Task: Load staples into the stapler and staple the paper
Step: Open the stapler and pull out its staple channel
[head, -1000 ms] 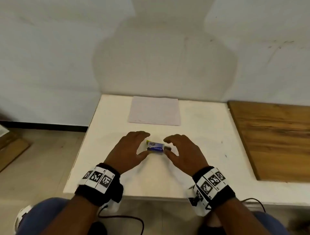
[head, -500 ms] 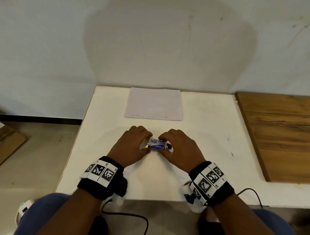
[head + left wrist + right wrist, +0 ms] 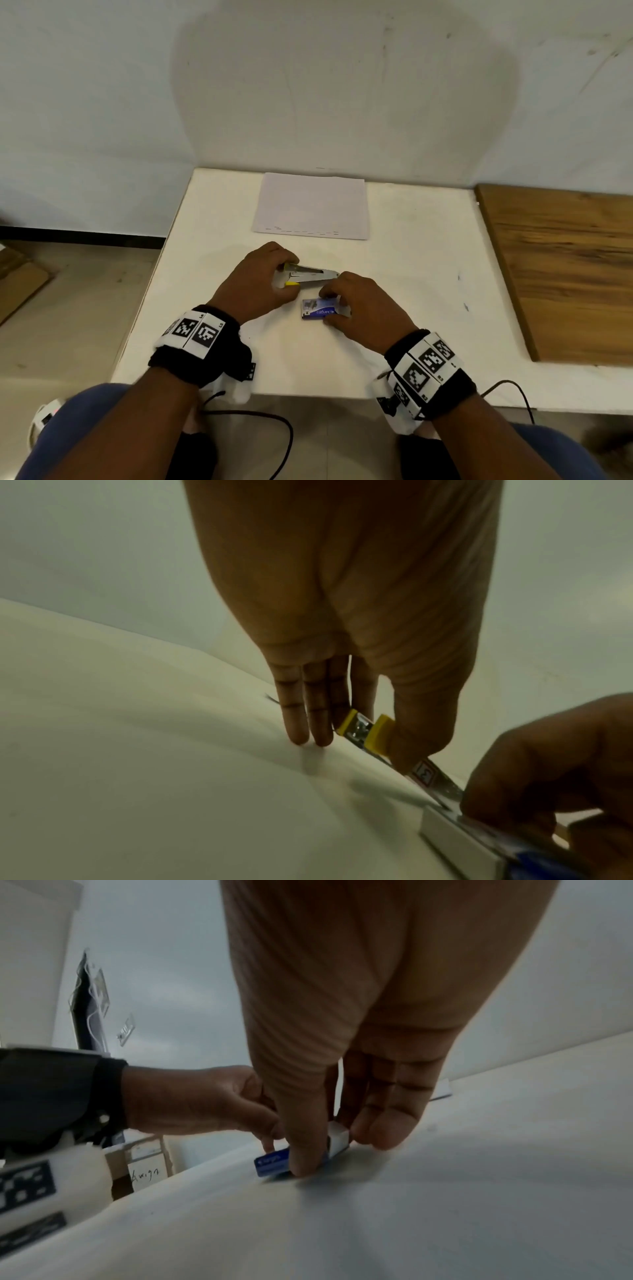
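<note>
A small silver stapler point(image 3: 310, 275) with yellow ends point(image 3: 371, 731) lies on the white table point(image 3: 411, 274). My left hand point(image 3: 260, 284) pinches its yellow rear end between thumb and fingers. Just in front of it sits a blue staple box point(image 3: 320, 308), its white inner tray point(image 3: 337, 1137) partly slid out. My right hand point(image 3: 363, 305) grips the staple box point(image 3: 272, 1164) between thumb and fingers. A sheet of paper point(image 3: 311, 205) lies flat at the far side of the table.
A wooden board point(image 3: 561, 267) lies on the right part of the table. A wall point(image 3: 308, 85) rises directly behind the table. A black cable point(image 3: 260, 418) hangs below the front edge. Floor and cardboard point(image 3: 20, 281) lie to the left.
Both hands were together on the box and stapler; now the left hand has drawn the stapler away from the box, and the right hand holds the box nearer to me.
</note>
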